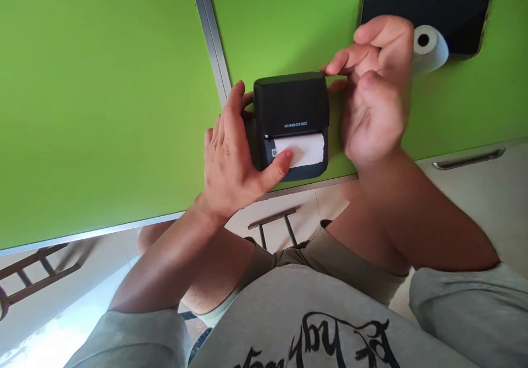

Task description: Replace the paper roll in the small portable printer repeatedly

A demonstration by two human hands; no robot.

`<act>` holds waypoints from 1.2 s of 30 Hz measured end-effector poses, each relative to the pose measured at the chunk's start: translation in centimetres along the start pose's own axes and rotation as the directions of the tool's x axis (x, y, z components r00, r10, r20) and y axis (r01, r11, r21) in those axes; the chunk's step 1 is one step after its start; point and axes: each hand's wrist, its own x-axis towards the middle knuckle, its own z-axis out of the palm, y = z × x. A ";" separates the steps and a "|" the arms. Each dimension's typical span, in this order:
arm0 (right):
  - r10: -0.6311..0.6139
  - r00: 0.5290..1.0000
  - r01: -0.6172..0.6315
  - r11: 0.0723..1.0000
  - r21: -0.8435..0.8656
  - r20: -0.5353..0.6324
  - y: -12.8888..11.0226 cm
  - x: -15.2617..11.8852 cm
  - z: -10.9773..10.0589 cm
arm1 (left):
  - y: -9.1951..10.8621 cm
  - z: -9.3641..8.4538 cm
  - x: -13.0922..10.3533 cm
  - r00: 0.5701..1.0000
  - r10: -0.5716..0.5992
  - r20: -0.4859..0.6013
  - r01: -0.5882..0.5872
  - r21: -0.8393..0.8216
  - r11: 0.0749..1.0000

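Note:
A black label printer marked NIIMBOT stands near the front edge of the green table. White paper sticks out of the slot on its front. My left hand grips the printer's left side, its thumb lying over the paper and the fingers reaching behind, partly hidden. At the printer's far right corner, my right hand touches with a fingertip, the other fingers loosely curled and apart, nothing held in them. Just right of that hand is a white paper roll with a dark core.
A dark phone lies behind the paper roll. A grey metal strip runs across the green table. Below the table's edge are my legs, a wooden stool or chair at left, and a drawer handle at right.

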 end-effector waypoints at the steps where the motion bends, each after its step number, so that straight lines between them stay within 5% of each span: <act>1: -0.070 0.997 0.072 0.996 0.056 -0.033 0.0 -0.1 0.0 | 0.0 0.0 0.0 1.000 0.007 -0.004 -0.007 0.003 1.000; 4: -0.193 0.981 0.195 0.977 0.088 -0.037 -0.2 -0.5 -0.1 | 0.1 0.0 0.1 1.000 0.012 -0.008 -0.012 0.018 1.000; 17: -0.004 0.927 0.068 0.985 -0.157 0.375 -3.3 -0.1 -1.7 | 0.1 -0.4 0.0 0.993 0.113 0.020 -0.115 0.085 0.990; 24: -0.084 0.927 0.128 0.987 -0.098 0.364 -1.7 -0.3 -1.4 | 0.8 -0.5 0.0 0.999 0.041 0.025 -0.042 0.061 0.997; 31: -0.115 0.834 0.140 0.990 -0.006 0.539 -0.1 1.3 -3.1 | 1.1 -0.3 0.1 1.000 0.009 0.012 -0.010 0.079 0.997; 36: -0.085 0.907 0.083 0.996 0.023 0.411 -0.2 0.9 -2.5 | 0.9 -0.3 0.1 0.999 0.030 0.015 -0.031 0.090 0.995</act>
